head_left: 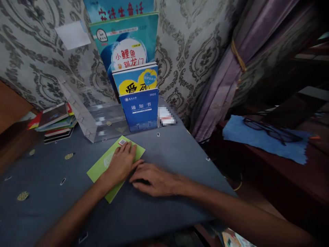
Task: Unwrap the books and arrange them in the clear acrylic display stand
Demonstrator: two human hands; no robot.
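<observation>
Left hand [122, 160] flat on a green book [103, 164] on the table [167, 145].
Its fingers lie nearly together, unclamped, on the cover beside a red-edged label [121, 142]; the right hand's [154, 179] curled fingers, thumb apart, are just beside the book. Behind, a clear stepped rack [79, 111] holds a blue 2022 notice booklet [141, 113] and storybooks [130, 51].

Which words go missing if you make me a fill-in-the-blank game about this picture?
1. The left hand lies on a ____ book.
2. The glasses rest on a ____ cloth.
3. The front upright book shows the number ____ at its top corner.
4. The curtain hangs on the picture's ____ side.

Missing words: green; blue; 2022; right.
</observation>
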